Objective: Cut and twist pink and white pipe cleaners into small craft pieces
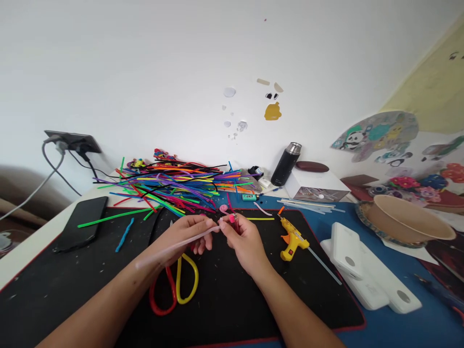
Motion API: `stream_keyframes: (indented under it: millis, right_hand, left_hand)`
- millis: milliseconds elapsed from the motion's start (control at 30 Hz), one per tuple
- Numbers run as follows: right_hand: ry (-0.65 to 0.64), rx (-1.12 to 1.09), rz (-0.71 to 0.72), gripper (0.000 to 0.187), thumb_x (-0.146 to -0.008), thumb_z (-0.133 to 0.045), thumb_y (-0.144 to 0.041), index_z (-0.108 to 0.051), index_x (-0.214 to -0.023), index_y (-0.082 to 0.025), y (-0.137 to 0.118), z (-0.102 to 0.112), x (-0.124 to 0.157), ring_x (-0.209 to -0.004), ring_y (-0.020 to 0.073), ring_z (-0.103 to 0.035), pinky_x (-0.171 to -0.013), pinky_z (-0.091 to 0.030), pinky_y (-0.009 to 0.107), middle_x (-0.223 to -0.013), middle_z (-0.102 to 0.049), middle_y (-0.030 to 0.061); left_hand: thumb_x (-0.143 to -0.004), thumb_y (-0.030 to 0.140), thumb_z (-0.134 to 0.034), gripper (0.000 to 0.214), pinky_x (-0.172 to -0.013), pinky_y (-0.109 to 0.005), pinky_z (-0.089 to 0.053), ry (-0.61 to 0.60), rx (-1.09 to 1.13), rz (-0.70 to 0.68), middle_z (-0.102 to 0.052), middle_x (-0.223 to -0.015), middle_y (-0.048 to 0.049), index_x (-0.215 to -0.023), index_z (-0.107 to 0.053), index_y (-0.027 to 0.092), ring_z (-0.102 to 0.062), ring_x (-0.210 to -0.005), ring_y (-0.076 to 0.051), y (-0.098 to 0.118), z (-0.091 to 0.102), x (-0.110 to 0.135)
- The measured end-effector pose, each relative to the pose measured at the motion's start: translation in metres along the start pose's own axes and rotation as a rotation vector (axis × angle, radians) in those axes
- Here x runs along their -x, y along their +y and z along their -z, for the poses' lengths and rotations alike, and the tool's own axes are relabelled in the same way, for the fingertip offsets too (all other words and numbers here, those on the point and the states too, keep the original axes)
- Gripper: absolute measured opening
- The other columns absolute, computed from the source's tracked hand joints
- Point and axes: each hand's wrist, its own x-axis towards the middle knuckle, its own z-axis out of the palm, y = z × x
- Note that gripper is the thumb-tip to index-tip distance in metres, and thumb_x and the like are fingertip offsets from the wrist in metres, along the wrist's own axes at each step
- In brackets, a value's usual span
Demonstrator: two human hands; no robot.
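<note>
A pale pink pipe cleaner [174, 245] runs back over my left forearm from my fingertips. My left hand [190, 234] pinches it near its front end. Close beside, my right hand [244, 241] is closed, with thumb and finger at that same end. A bright pink piece [232, 219] shows at the right fingers, and a pink spiral coil [224, 208] appears just beyond them; whether these join the pipe cleaner I cannot tell. Below my left hand, scissors with one red and one yellow handle [187, 280] lie on the black mat [232, 304], their blades mostly hidden.
Many coloured pipe cleaners [174, 183] are heaped at the back. A yellow glue gun [293, 239] lies on the right, near white power banks [362, 270] and a tan bowl [409, 217]. A black flask [286, 164] leans near the wall. A phone [83, 222] lies left.
</note>
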Motion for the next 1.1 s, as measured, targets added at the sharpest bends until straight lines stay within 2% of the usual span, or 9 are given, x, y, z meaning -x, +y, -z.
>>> stream_keyframes:
  millis: [133, 233, 433, 700, 900, 1100]
  right_hand:
    - [-0.025, -0.045, -0.028, 0.04, -0.083, -0.078, -0.057, -0.068, -0.091, -0.019, 0.0007, -0.0011, -0.0003, -0.05, 0.0089, -0.027, -0.046, -0.019, 0.025, -0.062, -0.043, -0.007]
    - [-0.053, -0.106, -0.048, 0.041, -0.083, -0.078, -0.058, -0.067, -0.09, -0.019, 0.0004, -0.0011, -0.0002, -0.048, 0.008, -0.025, -0.045, -0.017, 0.025, -0.059, -0.039, -0.0088]
    - [-0.004, -0.202, -0.072, 0.045, -0.082, -0.078, -0.059, -0.07, -0.096, -0.017, -0.0006, 0.0003, -0.001, -0.047, 0.007, -0.025, -0.046, -0.017, 0.025, -0.058, -0.036, -0.01]
    - [-0.063, -0.152, -0.055, 0.046, -0.083, -0.076, -0.063, -0.063, -0.087, -0.019, 0.0021, -0.0035, -0.0001, -0.048, 0.0075, -0.024, -0.045, -0.017, 0.025, -0.06, -0.035, -0.0096]
    - [-0.03, -0.082, -0.035, 0.042, -0.085, -0.076, -0.059, -0.06, -0.085, -0.021, 0.0043, -0.0031, -0.0003, -0.047, 0.0083, -0.025, -0.045, -0.018, 0.025, -0.057, -0.036, -0.0099]
    - [-0.03, -0.081, -0.03, 0.039, -0.087, -0.074, -0.057, -0.059, -0.083, -0.021, 0.0068, -0.0036, -0.0012, -0.047, 0.0084, -0.026, -0.045, -0.019, 0.024, -0.058, -0.037, -0.0096]
  left_hand:
    - [-0.077, 0.058, -0.083, 0.044, -0.048, -0.02, -0.038, 0.019, -0.019, 0.06, -0.068, -0.061, -0.0014, -0.086, -0.072, 0.016, -0.053, -0.047, -0.01, -0.0011, -0.0001, -0.0003]
    - [-0.076, 0.057, -0.083, 0.043, -0.048, -0.021, -0.037, 0.02, -0.037, 0.057, -0.065, -0.057, 0.0011, -0.087, -0.073, 0.017, -0.051, -0.046, -0.01, 0.0005, -0.0002, -0.0009]
    - [-0.074, 0.058, -0.083, 0.044, -0.047, -0.021, -0.034, 0.066, -0.041, 0.059, -0.062, -0.054, 0.0025, -0.085, -0.07, 0.018, -0.051, -0.045, -0.011, 0.0053, 0.0002, -0.001]
    - [-0.073, 0.062, -0.083, 0.047, -0.046, -0.021, -0.032, 0.063, -0.056, 0.03, -0.06, -0.053, 0.0035, -0.082, -0.07, 0.018, -0.05, -0.045, -0.01, 0.0047, -0.0019, -0.0022]
    - [-0.079, 0.063, -0.08, 0.046, -0.048, -0.02, -0.036, 0.052, -0.07, 0.021, -0.062, -0.058, 0.0035, -0.083, -0.069, 0.018, -0.051, -0.047, -0.009, 0.0021, -0.0013, -0.0017]
    - [-0.074, 0.07, -0.08, 0.054, -0.05, -0.021, -0.042, 0.064, -0.09, 0.035, -0.062, -0.059, 0.0029, -0.083, -0.068, 0.018, -0.054, -0.049, -0.011, 0.0035, -0.0002, -0.0016]
